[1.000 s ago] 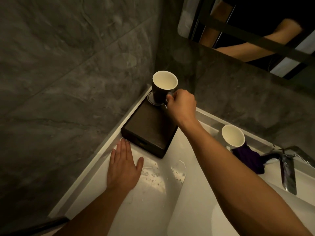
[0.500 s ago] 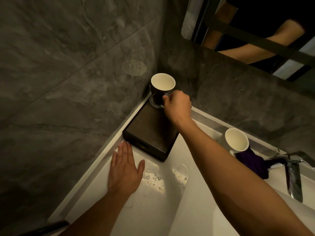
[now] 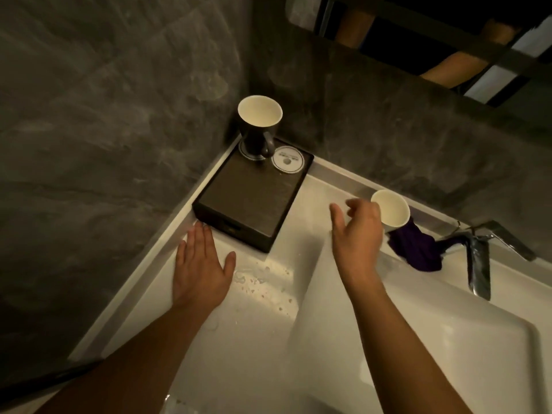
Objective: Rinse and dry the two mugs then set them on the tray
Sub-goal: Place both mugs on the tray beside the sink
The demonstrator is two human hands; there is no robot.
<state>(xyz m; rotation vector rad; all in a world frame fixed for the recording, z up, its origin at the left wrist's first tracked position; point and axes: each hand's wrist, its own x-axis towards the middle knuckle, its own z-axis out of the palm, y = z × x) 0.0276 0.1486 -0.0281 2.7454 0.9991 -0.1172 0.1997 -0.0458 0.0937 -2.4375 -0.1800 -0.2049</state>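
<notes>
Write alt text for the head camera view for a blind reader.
One dark mug stands on the tray in the corner. The right hand hovers by the second mug near a purple cloth; the left hand lies flat on the counter.

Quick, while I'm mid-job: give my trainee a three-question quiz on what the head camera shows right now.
1. True or false: the left hand grips the tray.
2. The right hand holds: A a mug, B a cloth, C nothing.
3. How many mugs stand on the tray?
Key: 1 false, it lies flat on the counter. 2 C. 3 one, the dark mug; the second mug stands on the counter.
</notes>
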